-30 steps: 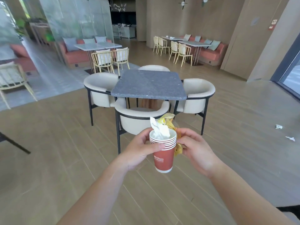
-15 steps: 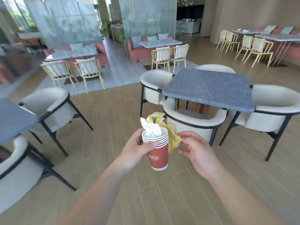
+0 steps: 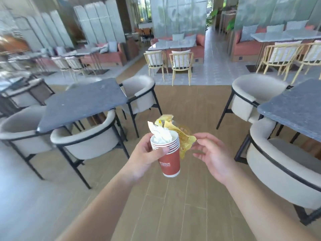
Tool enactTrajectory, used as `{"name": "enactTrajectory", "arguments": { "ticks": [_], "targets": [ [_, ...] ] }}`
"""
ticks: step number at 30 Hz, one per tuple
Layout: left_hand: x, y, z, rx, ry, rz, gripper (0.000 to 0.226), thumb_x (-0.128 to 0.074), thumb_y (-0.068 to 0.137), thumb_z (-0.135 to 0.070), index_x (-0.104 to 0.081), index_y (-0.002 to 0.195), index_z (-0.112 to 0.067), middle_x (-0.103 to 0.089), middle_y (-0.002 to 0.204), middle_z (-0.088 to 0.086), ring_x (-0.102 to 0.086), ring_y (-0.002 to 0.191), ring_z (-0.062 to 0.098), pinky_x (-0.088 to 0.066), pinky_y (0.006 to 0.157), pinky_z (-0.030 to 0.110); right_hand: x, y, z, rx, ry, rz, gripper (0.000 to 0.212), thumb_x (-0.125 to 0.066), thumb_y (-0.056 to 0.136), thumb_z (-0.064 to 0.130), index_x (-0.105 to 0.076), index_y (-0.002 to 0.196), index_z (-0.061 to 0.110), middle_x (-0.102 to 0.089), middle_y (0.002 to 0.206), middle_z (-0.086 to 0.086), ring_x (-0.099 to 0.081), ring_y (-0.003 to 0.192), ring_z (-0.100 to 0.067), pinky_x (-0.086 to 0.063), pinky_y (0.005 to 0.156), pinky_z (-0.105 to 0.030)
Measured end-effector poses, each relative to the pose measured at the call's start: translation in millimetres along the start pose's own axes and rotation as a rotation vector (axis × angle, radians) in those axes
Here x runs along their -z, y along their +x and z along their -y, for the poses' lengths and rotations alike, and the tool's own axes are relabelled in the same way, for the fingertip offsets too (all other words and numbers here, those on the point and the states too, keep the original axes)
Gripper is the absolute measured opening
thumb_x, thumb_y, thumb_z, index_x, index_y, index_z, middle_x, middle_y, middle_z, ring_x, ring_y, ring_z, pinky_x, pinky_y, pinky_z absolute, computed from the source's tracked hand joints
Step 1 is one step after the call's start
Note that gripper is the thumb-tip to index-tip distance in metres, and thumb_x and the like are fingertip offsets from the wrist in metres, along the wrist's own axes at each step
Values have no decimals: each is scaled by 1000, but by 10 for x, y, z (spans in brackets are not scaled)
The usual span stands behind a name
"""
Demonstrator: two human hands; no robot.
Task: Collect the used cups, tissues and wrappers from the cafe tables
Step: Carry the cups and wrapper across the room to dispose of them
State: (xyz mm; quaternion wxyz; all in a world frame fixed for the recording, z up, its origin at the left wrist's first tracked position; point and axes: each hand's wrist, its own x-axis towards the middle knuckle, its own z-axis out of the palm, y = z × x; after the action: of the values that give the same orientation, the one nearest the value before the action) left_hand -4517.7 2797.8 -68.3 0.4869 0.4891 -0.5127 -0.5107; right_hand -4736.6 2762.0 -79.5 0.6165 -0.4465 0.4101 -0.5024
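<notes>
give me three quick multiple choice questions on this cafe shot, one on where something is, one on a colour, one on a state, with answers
1. Where is the white tissue?
A. on the floor
B. stuffed in the top of the stacked cups
C. on the left dark table

2. What colour is the body of the stacked cups?
A. red
B. blue
C. black

3. What is the left hand doing?
A. hanging empty
B. lying flat on a chair
C. gripping the stacked cups

Answers:
1 B, the tissue sticks up out of the top rim.
2 A, the cup wall is red under white rims.
3 C, thumb and fingers wrap the cups, while the right hand is at the yellow wrapper.
</notes>
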Motion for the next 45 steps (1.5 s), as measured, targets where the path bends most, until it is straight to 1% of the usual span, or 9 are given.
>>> {"name": "enactTrajectory", "arguments": {
  "ticks": [4,16,20,23,27,30,33,37,45],
  "targets": [
    [353,-236,23,12,19,-192,71,-83,66,-40,-60,128,-13,-75,119,4,-72,109,20,-57,83,27,-400,247,-170,-65,9,159,24,-48,96,4,-69,93,17,-70,89,-3,-63,86,-19,-48,72,-31],
    [1714,-1100,92,-24,-39,-632,75,-84,64,-38,-58,130,-10,-75,120,6,-71,110,21,-56,83,26,-2134,467,-663,-191,-23,529,25,-50,95,3,-71,90,18,-73,92,-3,-64,87,-18,-49,73,-32],
    [2355,-1399,109,-58,-45,-720,73,-82,65,-39,-60,129,-11,-75,119,7,-71,108,21,-56,83,26,-2915,422,-818,-186,-54,625,26,-52,95,6,-72,87,21,-73,87,1,-64,83,-15,-49,70,-30],
    [2902,-1624,52,-83,-40,-768,70,-82,65,-40,-62,127,-15,-76,118,4,-72,108,19,-55,82,23,-3577,361,-901,-180,-91,703,27,-56,93,12,-75,82,28,-73,90,0,-65,87,-16,-50,74,-33],
    [3646,-1925,-37,-125,-37,-835,71,-82,65,-39,-62,128,-14,-75,120,5,-71,112,20,-55,85,23,-4484,265,-985,-167,-110,764,15,-61,83,21,-75,82,27,-74,93,-2,-65,88,-18,-50,76,-35],
    [4143,-2189,-77,-148,-27,-882,71,-83,65,-40,-62,129,-16,-76,120,3,-71,111,19,-55,84,22,-5109,179,-1135,-161,-103,813,19,-57,93,11,-72,89,22,-73,92,-3,-65,88,-19,-50,73,-32],
    [4563,-2460,-103,-164,-20,-952,72,-82,66,-41,-61,130,-16,-75,120,4,-71,112,21,-56,84,26,-5668,36,-1264,-147,-101,866,15,-57,92,11,-71,92,18,-71,93,-6,-64,88,-21,-50,73,-33],
    [4975,-2743,-80,-160,-5,-1035,68,-82,69,-41,-62,129,-20,-75,121,3,-70,113,22,-55,89,30,-6275,-164,-1413,-171,-104,954,22,-60,75,26,-69,93,18,-70,95,-8,-63,88,-22,-50,75,-35],
    [5703,-3102,90,-102,-12,-1216,48,-83,67,-41,-70,113,-37,-76,116,-2,-72,108,16,-54,83,25,-7225,-107,-1810,-219,-86,1104,19,-59,80,22,-69,96,16,-71,95,-9,-64,88,-22,-48,71,-33]
  ]
}}
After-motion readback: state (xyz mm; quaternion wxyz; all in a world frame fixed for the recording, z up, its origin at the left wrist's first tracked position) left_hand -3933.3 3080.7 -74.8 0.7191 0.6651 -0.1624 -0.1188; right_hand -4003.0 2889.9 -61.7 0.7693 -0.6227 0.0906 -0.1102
